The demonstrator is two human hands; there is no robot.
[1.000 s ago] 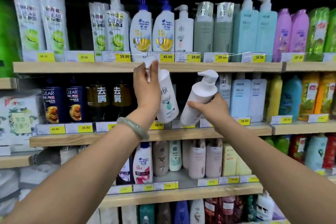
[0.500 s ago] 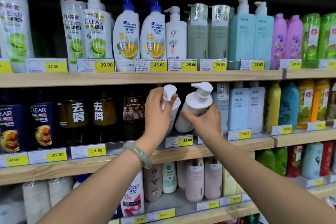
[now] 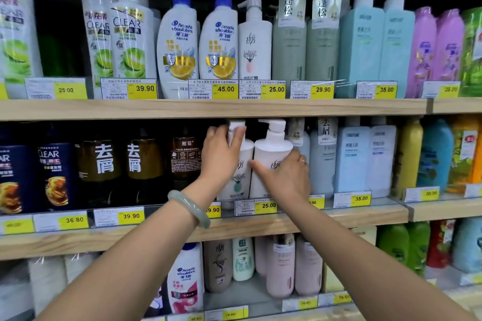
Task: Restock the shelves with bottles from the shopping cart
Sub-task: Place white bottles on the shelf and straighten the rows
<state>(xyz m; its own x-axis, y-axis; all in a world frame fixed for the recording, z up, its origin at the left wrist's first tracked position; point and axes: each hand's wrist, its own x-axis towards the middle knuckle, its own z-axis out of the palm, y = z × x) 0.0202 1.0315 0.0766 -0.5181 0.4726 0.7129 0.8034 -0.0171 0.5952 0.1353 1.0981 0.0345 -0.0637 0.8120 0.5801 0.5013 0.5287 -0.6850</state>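
Two white pump bottles stand upright side by side on the middle shelf (image 3: 352, 212), above the 25.00 price tag. My left hand (image 3: 221, 156) grips the left white bottle (image 3: 241, 180) around its neck and pump. My right hand (image 3: 283, 177) wraps the lower body of the right white bottle (image 3: 272, 148), whose pump head sits just under the upper shelf board. A green bangle is on my left wrist. The shopping cart is out of view.
Dark brown bottles (image 3: 184, 159) stand left of my hands and pale blue bottles (image 3: 352, 159) to the right. The top shelf (image 3: 208, 108) carries a full row of shampoo bottles. More bottles fill the bottom shelf (image 3: 260, 307).
Both hands have carried the white bottles from in front of the shelf edge into the middle shelf, and the tilted right bottle now stands upright. The camera has moved closer.
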